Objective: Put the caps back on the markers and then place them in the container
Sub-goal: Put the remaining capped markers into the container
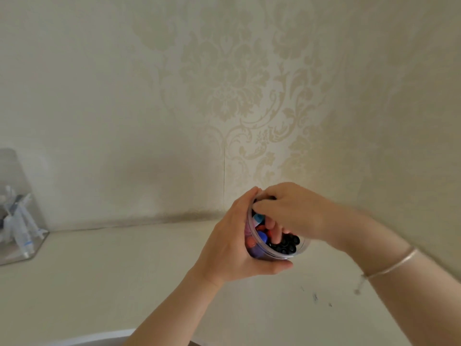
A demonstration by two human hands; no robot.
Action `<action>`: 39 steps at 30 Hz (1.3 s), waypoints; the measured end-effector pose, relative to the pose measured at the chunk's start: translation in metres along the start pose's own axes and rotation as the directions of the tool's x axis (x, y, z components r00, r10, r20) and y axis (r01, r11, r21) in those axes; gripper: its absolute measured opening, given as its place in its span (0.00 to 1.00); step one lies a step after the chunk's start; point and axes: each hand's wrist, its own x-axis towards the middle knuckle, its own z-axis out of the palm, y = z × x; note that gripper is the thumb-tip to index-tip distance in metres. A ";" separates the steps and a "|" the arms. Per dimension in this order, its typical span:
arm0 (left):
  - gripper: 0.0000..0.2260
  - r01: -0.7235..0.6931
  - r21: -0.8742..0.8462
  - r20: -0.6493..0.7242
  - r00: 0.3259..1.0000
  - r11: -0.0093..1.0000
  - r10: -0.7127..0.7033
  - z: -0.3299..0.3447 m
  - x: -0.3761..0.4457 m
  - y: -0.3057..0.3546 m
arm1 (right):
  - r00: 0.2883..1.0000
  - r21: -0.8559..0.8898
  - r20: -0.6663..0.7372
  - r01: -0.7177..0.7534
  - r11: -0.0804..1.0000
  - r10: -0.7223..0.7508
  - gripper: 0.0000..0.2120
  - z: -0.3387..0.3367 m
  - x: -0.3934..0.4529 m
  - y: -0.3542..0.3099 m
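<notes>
A clear round plastic container [300, 250] is lifted above the white table and tilted toward me. It is packed with capped markers [287, 243]; black, blue, red and orange caps show at its mouth. My left hand [229, 243] grips the container's side, thumb underneath. My right hand [291, 208] reaches over the rim with its fingers curled down among the markers; what they hold is hidden.
A white table [124, 283] runs to a patterned cream wall. A clear display case [37, 245] with a white figure stands at the far left. A few dark ink marks [315, 297] spot the table on the right. A thin bracelet [389, 267] circles my right wrist.
</notes>
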 end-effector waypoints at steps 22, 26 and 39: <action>0.48 0.018 0.030 -0.046 0.999 0.999 -0.017 0.002 0.004 0.000 | 0.986 0.041 -0.169 0.004 0.999 0.003 0.11 -0.002 0.022 0.014; 0.48 0.037 0.017 -0.070 0.997 0.999 -0.035 0.001 0.002 0.000 | 0.953 0.019 -0.299 0.059 0.998 -0.050 0.09 0.006 0.023 0.016; 0.49 0.056 -0.020 -0.066 0.996 0.998 -0.058 0.001 0.004 -0.002 | 0.926 -0.150 -0.260 0.242 0.959 -0.275 0.04 0.006 0.017 0.023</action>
